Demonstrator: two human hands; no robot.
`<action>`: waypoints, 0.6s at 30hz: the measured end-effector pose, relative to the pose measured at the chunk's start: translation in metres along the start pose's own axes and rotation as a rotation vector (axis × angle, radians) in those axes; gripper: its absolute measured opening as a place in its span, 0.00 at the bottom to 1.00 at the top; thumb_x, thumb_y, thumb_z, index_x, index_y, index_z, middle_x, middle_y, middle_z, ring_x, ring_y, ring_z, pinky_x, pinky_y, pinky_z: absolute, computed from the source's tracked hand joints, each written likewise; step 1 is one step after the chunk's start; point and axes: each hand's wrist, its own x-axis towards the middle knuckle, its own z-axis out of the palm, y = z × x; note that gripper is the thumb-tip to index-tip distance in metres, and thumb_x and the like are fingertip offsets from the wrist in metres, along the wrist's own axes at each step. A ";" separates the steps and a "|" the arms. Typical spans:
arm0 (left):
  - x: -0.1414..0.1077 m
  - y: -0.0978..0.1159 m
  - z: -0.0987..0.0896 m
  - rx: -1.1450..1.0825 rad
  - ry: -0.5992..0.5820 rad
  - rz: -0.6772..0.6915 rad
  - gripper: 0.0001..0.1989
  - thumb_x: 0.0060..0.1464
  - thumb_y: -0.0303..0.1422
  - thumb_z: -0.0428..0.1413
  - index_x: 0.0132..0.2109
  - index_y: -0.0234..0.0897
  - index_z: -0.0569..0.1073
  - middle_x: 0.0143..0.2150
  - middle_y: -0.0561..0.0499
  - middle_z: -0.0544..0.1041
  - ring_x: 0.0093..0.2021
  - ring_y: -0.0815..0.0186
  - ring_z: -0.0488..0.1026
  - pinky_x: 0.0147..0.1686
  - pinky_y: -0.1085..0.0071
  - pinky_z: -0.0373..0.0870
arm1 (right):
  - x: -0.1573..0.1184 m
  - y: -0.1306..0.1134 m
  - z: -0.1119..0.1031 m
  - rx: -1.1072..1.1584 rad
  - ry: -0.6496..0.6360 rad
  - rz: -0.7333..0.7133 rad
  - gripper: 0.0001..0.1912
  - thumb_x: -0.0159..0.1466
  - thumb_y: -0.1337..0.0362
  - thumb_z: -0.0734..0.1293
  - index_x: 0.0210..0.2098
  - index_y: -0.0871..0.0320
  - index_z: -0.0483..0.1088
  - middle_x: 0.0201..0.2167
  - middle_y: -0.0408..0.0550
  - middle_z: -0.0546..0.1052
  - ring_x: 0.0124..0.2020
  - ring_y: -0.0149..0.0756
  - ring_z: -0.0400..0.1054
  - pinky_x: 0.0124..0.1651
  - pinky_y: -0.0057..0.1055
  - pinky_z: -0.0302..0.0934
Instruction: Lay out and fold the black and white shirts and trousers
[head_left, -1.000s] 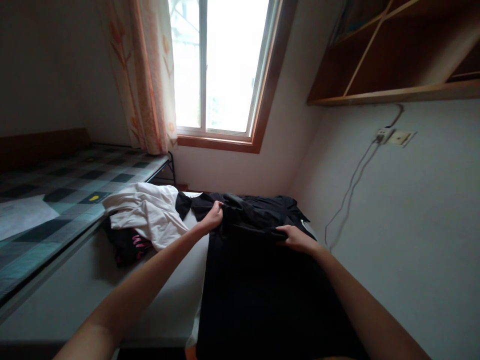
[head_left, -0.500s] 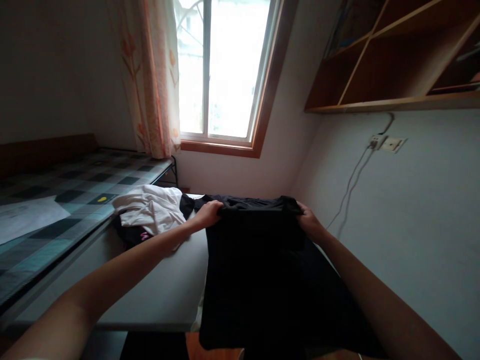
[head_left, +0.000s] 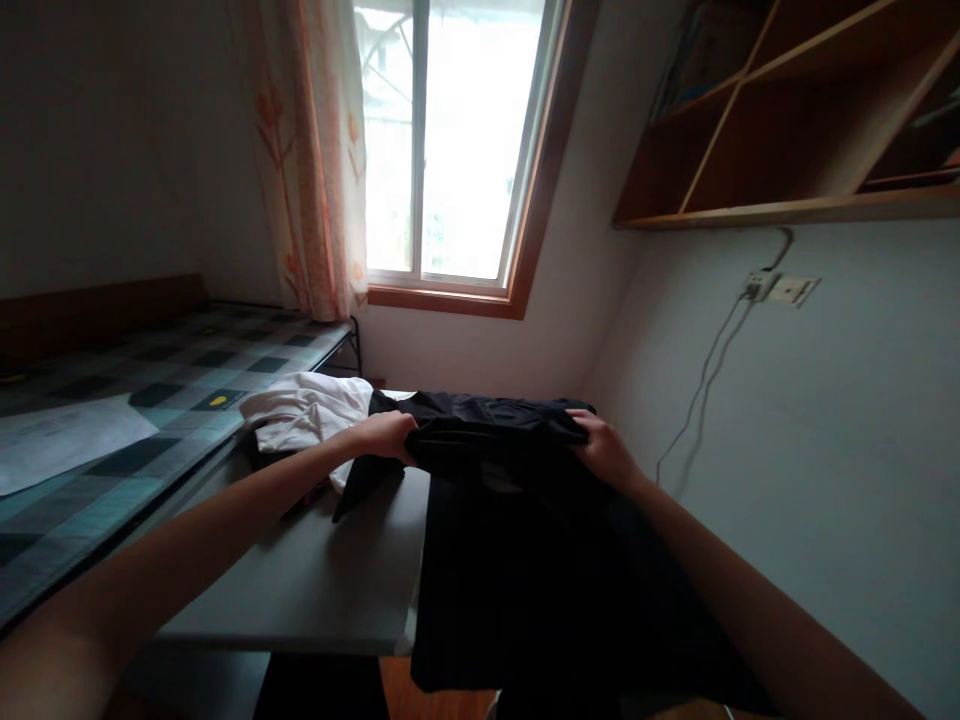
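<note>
Both my hands grip a black garment (head_left: 487,445) by its edge, stretched between them above the table. My left hand (head_left: 386,437) is closed on the left part of that edge, and a pointed black flap hangs just below it. My right hand (head_left: 604,450) pinches the right end, thumb on top. Beneath them a large black expanse (head_left: 540,590) reaches down past the table's front; in the dark I cannot tell whether it is the same garment. A heap of white cloth (head_left: 307,405) lies beyond my left forearm.
The grey-white table (head_left: 300,590) runs under the clothes. At the left, a bed with a checked mattress (head_left: 247,345) bears a sheet of paper (head_left: 75,440). A wooden shelf (head_left: 780,212) hangs on the right wall above a socket (head_left: 793,290) with a cable. A curtained window (head_left: 480,150) is ahead.
My hands have come down slightly with the black garment's edge, and my left hand has shifted left. A pointed black flap now shows below my left hand, over the table.
</note>
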 end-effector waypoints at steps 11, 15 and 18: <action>0.046 0.021 -0.025 -0.785 0.761 -0.035 0.06 0.40 0.29 0.51 0.31 0.37 0.64 0.23 0.58 0.65 0.24 0.71 0.61 0.25 0.76 0.58 | 0.026 -0.002 -0.009 0.292 0.323 0.046 0.15 0.50 0.60 0.66 0.36 0.55 0.62 0.29 0.44 0.70 0.32 0.37 0.64 0.36 0.34 0.61; 0.049 0.034 -0.056 -0.590 0.852 0.000 0.10 0.40 0.25 0.51 0.34 0.38 0.65 0.24 0.56 0.65 0.27 0.68 0.64 0.30 0.73 0.62 | 0.036 -0.022 -0.043 -0.056 0.411 0.021 0.15 0.50 0.66 0.63 0.39 0.54 0.63 0.28 0.44 0.71 0.30 0.39 0.65 0.35 0.34 0.59; 0.039 0.048 -0.079 -0.239 0.854 0.079 0.15 0.40 0.23 0.52 0.39 0.40 0.68 0.26 0.55 0.67 0.32 0.64 0.69 0.34 0.71 0.63 | 0.043 -0.041 -0.079 -0.190 0.633 0.002 0.17 0.50 0.68 0.62 0.41 0.55 0.64 0.30 0.46 0.72 0.31 0.41 0.66 0.36 0.36 0.59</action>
